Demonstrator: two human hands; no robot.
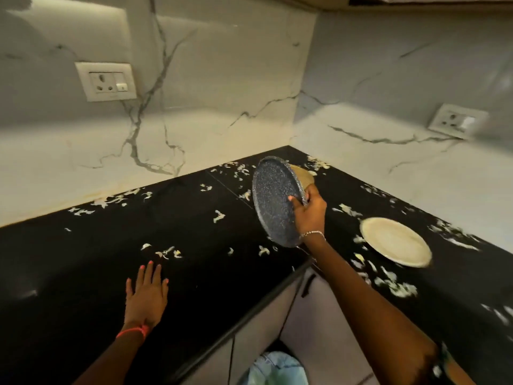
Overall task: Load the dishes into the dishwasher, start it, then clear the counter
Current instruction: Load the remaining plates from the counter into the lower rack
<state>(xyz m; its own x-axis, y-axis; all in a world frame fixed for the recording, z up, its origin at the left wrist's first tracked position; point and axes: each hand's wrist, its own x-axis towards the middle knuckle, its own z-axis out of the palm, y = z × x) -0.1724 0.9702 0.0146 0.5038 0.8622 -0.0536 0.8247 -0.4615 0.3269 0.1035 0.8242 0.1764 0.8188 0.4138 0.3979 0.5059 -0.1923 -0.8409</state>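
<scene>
Blue plate: we see a round blue plate (273, 201), dark and flecked with white, with a low raised rim. It is tilted steeply on edge above the counter (111, 273), its face turned to the left.
Right hand: the right hand (309, 212) grips the blue plate at its right rim, thumb curled over the face and fingers behind. A thin bracelet (313, 233) sits on the wrist.
Tan dish: a tan dish (302, 176) shows just behind the blue plate, above the right hand's knuckles. We cannot tell whether the hand holds it as well.
Cream plate: a cream plate (395, 241) lies flat on the counter, near the right hand on its right side and apart from it.
Left hand: the left hand (147, 293) is palm down over the counter, fingers straight and slightly spread, holding nothing. We cannot tell whether it touches the surface. A red thread (133, 332) circles the wrist.
Scraps: pale scraps (219, 216) are scattered over the black counter, between the two hands and all around the cream plate.
Count: we count two plates, one tan dish, two hands and many scraps.
Sockets: two sockets, one (107, 81) on the marble wall (222, 93) far beyond the left hand, the other far right of the right hand.
</scene>
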